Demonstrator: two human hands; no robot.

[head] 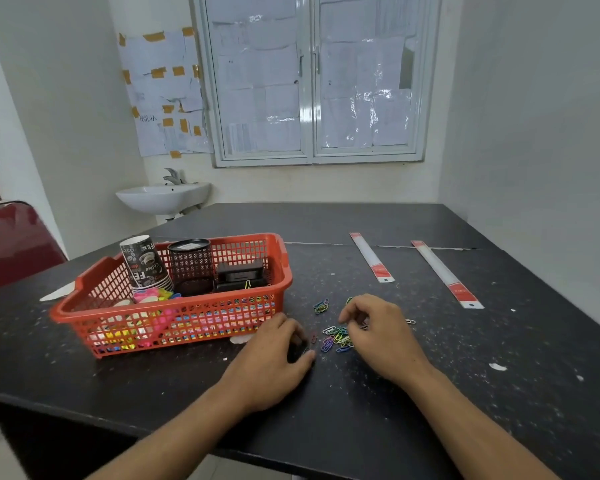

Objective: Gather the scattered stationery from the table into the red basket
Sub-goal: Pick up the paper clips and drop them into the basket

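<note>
Two rulers (372, 258) were laid lengthwise away, far ends leaning left. Clips (333, 338) seemed pinched by the right hand (381, 336); the left hand's (274, 363) hold could not be told.

- One head-worn wide-angle view looks forward and down across the desk (430, 393) toward the window (312, 81).
- It sits close above the left hand (274, 362) and right hand (378, 337).

Bare forearms (174, 434) — left hand (278, 368), right hand (378, 337) (bare).
</note>
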